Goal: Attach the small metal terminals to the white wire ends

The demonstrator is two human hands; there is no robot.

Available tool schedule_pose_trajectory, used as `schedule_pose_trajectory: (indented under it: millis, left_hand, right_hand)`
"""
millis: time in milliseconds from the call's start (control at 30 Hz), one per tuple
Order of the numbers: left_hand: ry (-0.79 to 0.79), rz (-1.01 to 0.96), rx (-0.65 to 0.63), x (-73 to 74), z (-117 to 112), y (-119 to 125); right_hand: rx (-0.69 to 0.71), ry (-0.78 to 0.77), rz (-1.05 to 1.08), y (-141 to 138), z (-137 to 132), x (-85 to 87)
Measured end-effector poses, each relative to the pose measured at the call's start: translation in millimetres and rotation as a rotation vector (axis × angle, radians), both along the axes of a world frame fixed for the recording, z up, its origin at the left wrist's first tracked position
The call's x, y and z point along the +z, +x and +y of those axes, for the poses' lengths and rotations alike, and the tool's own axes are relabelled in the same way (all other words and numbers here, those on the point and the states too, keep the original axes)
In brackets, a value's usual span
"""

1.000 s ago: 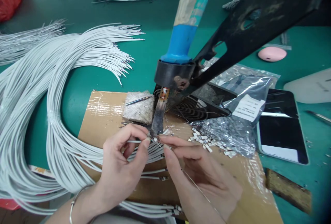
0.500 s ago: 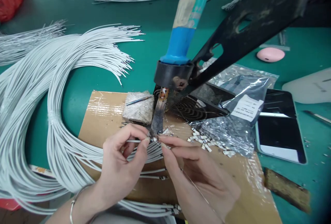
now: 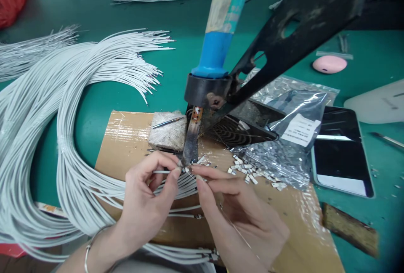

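My left hand pinches the end of a thin white cable between thumb and forefinger, right under the flat tip of a blue-handled soldering iron fixed in a black stand. My right hand is closed in a pinch on a fine solder wire that runs back over the palm, its fingertips meeting the cable end at the iron tip. Both hands rest over a taped cardboard board.
A large bundle of white cables curves over the green table at left. Small metal parts spill from a silver bag. A phone, a black fan grille, a cleaning pad and a pink object lie around.
The hands stay pinched at the iron tip; the view has drifted slightly, and the right fingertips have shifted a little left toward the cable end.
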State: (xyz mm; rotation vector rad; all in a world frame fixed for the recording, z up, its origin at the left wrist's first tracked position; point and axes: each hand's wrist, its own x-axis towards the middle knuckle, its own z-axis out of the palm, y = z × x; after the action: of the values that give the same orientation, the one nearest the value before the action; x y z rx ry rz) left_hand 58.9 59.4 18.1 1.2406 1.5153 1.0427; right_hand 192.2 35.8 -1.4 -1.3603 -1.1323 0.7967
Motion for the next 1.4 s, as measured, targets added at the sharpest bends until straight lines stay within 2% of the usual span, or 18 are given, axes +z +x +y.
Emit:
schedule_pose_trajectory:
  millis: [267,433,500,567,633,700,767,800,833,900,1000,1033,1167,1300,1400]
  left_hand:
    - [-0.032,-0.002,0.014,1.8,2.3,2.6]
    - [-0.05,-0.014,-0.02,1.8,-2.8,1.1]
    - [-0.063,0.014,-0.093,3.0,-10.5,-1.8]
    - [-0.055,0.093,-0.243,4.3,-21.4,-7.2]
    - [-0.017,0.169,-0.455,3.9,-34.4,-15.5]
    - [0.062,0.249,-0.596,-0.1,-47.6,-26.9]
    - [0.145,0.35,-0.572,-8.2,-58.5,-40.5]
    - [0.215,0.413,-0.553,-13.2,-62.5,-47.7]
    - [0.316,0.495,-0.472,-18.5,-65.3,-54.9]
    - [0.397,0.696,-0.398,-27.9,-67.8,-68.5]
    - [0.47,0.895,-0.42,-35.9,-67.8,-83.5]
    - [0.493,0.924,-0.432,-36.9,-67.9,-86.5]
    - [0.537,0.951,-0.45,-37.9,-70.7,-88.8]
    - [0.567,0.965,-0.451,-38.5,-72.2,-84.4]
    - [0.574,0.964,-0.453,-39.2,-70.6,-82.0]
  right_hand:
    - [0.001,-0.018,0.06,-0.3,0.1,-3.4]
    - [0.01,-0.033,0.089,1.0,-2.3,-3.0]
    - [0.007,-0.055,0.127,6.7,-4.4,-3.7]
    - [-0.036,-0.053,0.145,18.0,-6.4,-6.7]
    - [-0.155,-0.024,0.142,34.2,-8.3,-12.0]
    - [-0.275,-0.008,0.157,51.6,-11.5,-18.6]
    - [-0.319,0.001,0.209,65.6,-17.1,-25.1]
    - [-0.299,0.002,0.229,70.2,-21.0,-28.0]
    - [-0.255,-0.006,0.233,72.8,-25.4,-30.5]
    - [-0.082,-0.037,0.148,72.8,-34.8,-34.3]
    - [0.214,-0.032,-0.133,65.0,-46.3,-37.5]
    - [0.273,-0.006,-0.209,62.2,-49.0,-38.1]
    - [0.319,0.046,-0.281,57.1,-57.6,-38.9]
    - [0.332,-0.08,-0.194,56.7,-66.5,-37.5]
    - [0.246,-0.144,-0.096,57.5,-68.1,-36.6]
